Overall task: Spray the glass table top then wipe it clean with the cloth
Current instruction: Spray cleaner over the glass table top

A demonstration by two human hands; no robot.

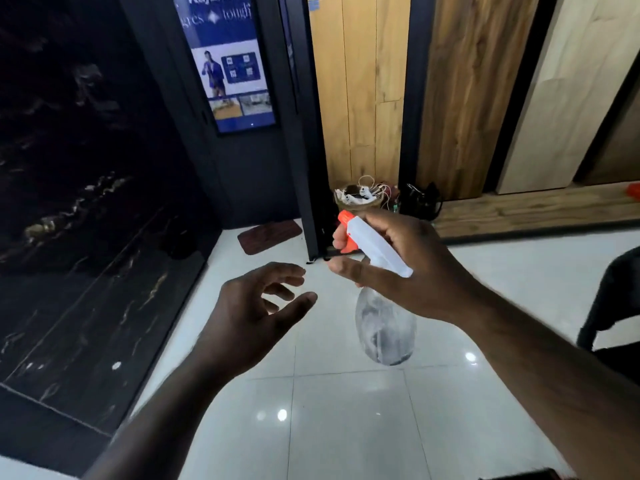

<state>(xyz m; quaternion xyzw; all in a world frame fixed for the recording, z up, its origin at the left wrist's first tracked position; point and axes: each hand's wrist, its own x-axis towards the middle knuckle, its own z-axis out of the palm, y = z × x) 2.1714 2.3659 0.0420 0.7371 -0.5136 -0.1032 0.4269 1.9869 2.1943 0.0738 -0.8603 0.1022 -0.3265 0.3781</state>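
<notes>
My right hand [412, 268] grips the neck of a clear spray bottle [384, 327] with a white head and an orange nozzle and trigger; the bottle hangs above the white tiled floor, nozzle pointing up and left. One finger rests on the trigger. My left hand [256, 306] hovers just left of the bottle, fingers spread and curled, holding nothing. No glass table top and no cloth show in this view.
A black marble slab [86, 271] leans along the left. A dark post [304, 168] stands ahead, with a brown mat [270, 235] at its foot and a basket of cables [360, 197] behind it. A dark chair [613, 299] sits at the right edge.
</notes>
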